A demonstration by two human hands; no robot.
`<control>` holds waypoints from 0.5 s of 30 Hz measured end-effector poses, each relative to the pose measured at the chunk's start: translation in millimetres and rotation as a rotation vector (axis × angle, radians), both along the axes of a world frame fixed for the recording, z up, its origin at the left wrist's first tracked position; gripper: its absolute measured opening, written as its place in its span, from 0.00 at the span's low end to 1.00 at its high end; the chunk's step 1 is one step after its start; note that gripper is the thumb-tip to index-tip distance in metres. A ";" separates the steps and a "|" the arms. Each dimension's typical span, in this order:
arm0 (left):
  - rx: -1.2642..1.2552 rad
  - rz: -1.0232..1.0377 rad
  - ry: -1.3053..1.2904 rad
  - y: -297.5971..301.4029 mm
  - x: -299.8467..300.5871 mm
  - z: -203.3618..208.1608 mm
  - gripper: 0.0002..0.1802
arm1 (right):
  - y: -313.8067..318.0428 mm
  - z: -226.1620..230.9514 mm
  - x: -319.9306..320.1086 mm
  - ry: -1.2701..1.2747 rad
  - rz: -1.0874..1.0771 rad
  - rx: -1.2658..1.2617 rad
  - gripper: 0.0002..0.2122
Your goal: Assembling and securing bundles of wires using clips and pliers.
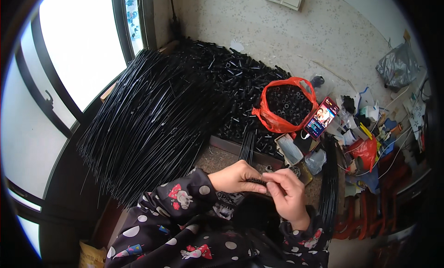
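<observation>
Rods [152, 124] fanned across frame left, below the window [78, 41] at upper left. Tube pile [231, 78] at upper centre, right of the rods. Bag [277, 122] right of the pile, tubes inside. Phone [322, 116] touching the bag's right side. Clutter [374, 134] at far right. Hands [263, 184] at lower centre, below bag and phone, meeting on a small part [258, 181].

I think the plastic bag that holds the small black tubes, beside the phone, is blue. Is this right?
Not quite: in the head view the plastic bag holding the small black tubes is orange-red, not blue. It does lie beside the phone.
</observation>
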State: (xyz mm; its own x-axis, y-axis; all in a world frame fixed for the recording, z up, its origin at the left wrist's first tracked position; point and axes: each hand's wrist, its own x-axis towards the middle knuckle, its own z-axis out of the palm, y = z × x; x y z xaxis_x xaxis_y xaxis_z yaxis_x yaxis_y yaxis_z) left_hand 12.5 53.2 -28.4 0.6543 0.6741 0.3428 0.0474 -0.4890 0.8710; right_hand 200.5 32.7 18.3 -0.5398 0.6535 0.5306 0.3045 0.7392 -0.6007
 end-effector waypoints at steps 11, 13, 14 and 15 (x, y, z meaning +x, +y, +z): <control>0.451 0.473 0.871 -0.8 9.5 -110.6 0.46 | 5.7 -0.7 -7.6 -0.062 -0.035 0.148 0.14; 0.617 0.553 0.872 7.9 12.6 -119.2 0.52 | -3.5 1.4 -11.6 -0.093 0.075 0.164 0.13; 0.646 0.540 0.899 13.1 10.9 -124.8 0.54 | -8.3 2.2 -13.5 -0.072 0.115 0.125 0.12; 0.675 0.528 0.926 18.9 7.0 -129.4 0.55 | -9.6 3.9 -11.2 -0.070 0.106 0.119 0.12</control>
